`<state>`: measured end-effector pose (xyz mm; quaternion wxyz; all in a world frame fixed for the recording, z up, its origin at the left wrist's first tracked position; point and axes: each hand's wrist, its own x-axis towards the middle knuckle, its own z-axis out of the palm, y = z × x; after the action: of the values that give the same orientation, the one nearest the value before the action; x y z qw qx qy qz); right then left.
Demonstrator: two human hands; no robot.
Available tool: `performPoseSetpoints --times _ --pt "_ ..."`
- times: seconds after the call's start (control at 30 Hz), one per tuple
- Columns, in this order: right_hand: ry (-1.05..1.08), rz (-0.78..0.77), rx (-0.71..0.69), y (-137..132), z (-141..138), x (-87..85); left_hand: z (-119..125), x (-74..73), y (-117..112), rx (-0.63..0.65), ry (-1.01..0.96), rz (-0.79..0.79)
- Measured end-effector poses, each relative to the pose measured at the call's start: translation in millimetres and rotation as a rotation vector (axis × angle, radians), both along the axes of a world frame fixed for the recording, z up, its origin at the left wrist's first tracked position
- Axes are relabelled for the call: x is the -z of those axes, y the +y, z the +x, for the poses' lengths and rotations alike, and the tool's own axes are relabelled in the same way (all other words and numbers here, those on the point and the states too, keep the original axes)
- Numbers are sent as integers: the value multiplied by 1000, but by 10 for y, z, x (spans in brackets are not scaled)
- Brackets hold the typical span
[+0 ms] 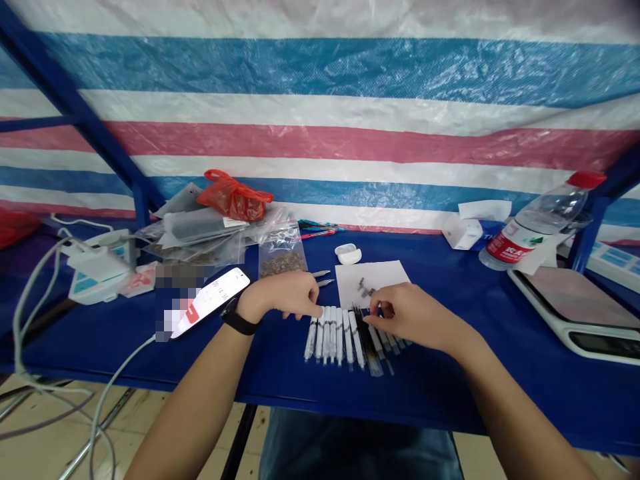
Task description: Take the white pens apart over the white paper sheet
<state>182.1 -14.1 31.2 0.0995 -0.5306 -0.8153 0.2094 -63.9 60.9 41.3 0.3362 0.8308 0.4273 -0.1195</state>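
Observation:
A row of slim white tubes with clear ends (333,337) lies side by side on the blue table (280,373). Beside it on the right is a bundle of thin dark and clear sticks (369,343), whose exact kind I cannot make out. My left hand (285,293), with a black wristband, is curled, its fingertips at the top of the leftmost tubes. Over the dark sticks my right hand (407,312) bends thumb and forefinger together in a pinch; anything between them is too small to tell. Small grey pieces (365,288) rest on a white paper sheet (395,272) behind.
Left of me are a lit phone (220,293), its cable, a clear bag of brown bits (283,257) and a red plastic bag (235,197). An open white case (348,254) stands behind the paper. Rightward are a bottle (530,230), a tissue pack (475,232) and a scale (575,300).

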Motion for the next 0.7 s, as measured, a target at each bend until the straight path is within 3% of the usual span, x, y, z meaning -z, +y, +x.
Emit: performPoseSetpoints --times 0.07,0.5,0.7 --pt "-64 7 -8 -27 -88 27 2 0 -11 -27 39 -72" --pt "-181 -1 122 -40 -312 138 8 -27 0 -66 -14 -22" --pt "-155 -72 197 -35 -386 120 -13 -57 6 -75 -15 -77"
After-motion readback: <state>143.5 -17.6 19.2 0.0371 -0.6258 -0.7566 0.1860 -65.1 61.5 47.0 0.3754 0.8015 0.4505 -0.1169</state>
